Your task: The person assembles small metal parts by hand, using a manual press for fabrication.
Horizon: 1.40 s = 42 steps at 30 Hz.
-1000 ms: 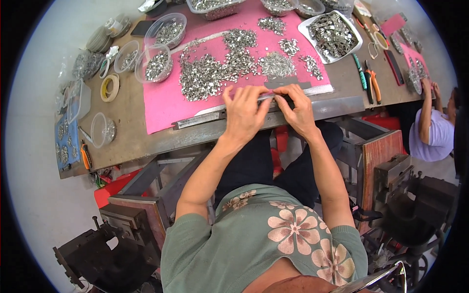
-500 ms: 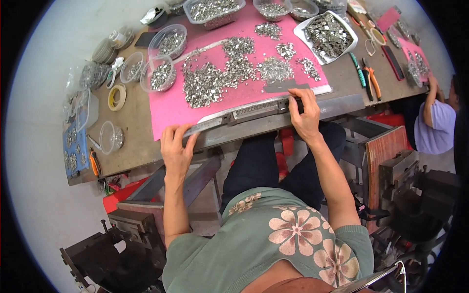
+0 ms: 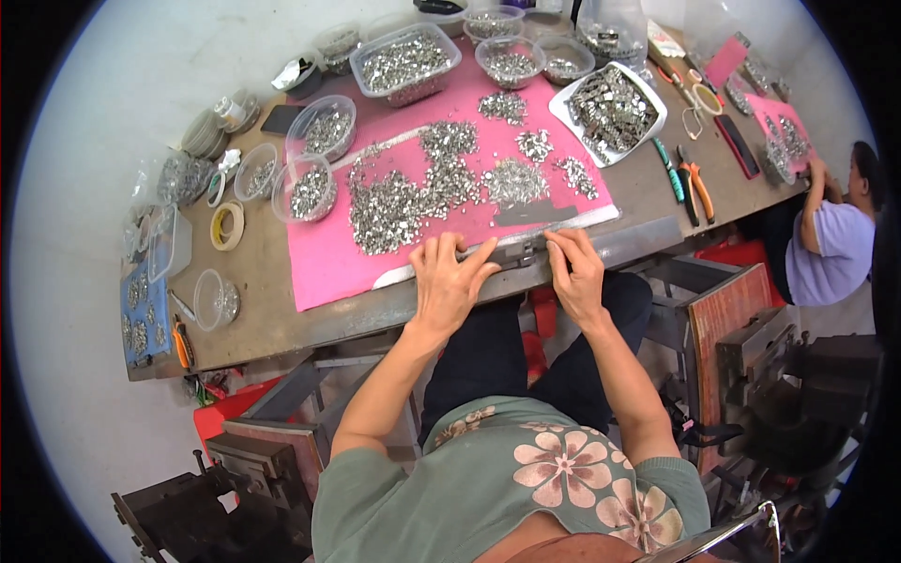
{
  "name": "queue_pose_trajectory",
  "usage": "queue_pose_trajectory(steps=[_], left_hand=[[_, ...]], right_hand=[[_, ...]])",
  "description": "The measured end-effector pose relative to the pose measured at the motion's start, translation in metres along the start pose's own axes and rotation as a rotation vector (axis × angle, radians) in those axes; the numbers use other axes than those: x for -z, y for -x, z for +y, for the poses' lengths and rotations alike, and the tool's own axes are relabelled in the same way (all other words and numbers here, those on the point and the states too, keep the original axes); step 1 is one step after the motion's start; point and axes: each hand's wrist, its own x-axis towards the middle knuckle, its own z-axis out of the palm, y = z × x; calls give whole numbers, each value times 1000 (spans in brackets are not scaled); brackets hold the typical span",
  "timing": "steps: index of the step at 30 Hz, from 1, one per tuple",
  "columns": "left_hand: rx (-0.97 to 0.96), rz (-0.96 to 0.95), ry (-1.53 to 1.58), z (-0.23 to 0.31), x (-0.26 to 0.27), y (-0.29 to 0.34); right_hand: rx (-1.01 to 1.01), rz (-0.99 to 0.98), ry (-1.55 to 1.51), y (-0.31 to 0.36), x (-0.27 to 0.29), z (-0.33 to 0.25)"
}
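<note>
A narrow metal bar with dark blocks (image 3: 518, 251) lies along the table's front edge, partly covered by my hands. My left hand (image 3: 449, 286) is closed on its left part, fingers curled over the top and thumb on the near side. At the right end my right hand (image 3: 577, 281) pinches the bar between thumb and fingers. Just beyond lies a pink cloth (image 3: 324, 267) bearing a large heap of small shiny metal pieces (image 3: 389, 211). A flat grey strip (image 3: 535, 214) rests by the smaller piles, near my right hand.
Clear tubs (image 3: 308, 190) of metal pieces stand left and behind. A white tray (image 3: 566, 103) of dark metal parts is at back right. Pliers (image 3: 696, 188) and a tape roll (image 3: 226, 226) lie on the table. Another person (image 3: 831, 235) sits at far right.
My left hand has slid right along the bar, closer to my right hand, and now covers more of it. The view has shifted, so the table appears lower.
</note>
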Motion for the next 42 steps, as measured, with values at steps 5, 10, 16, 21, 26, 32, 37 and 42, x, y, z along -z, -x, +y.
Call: queue_pose_trajectory(steps=[5, 10, 16, 21, 26, 32, 37, 42], left_hand=[[9, 105, -40, 10, -3, 5], [21, 113, 79, 15, -11, 16], [95, 106, 145, 9, 15, -13], [-65, 163, 60, -61, -2, -101], [7, 72, 68, -110, -36, -149], [33, 87, 162, -121, -47, -159], [48, 138, 256, -107, -27, -151], [-133, 8, 281, -67, -10, -115]], right_hand=[[-65, 5, -192, 6, 3, -31], [-4, -44, -189, 16, 9, -22], [158, -148, 1, -76, -24, 4], [245, -262, 239, -131, -91, 37], [306, -297, 406, -136, -109, 33], [288, -303, 298, -130, -85, 19], [194, -367, 192, -97, -16, 3], [274, -385, 300, -65, 1, 13]])
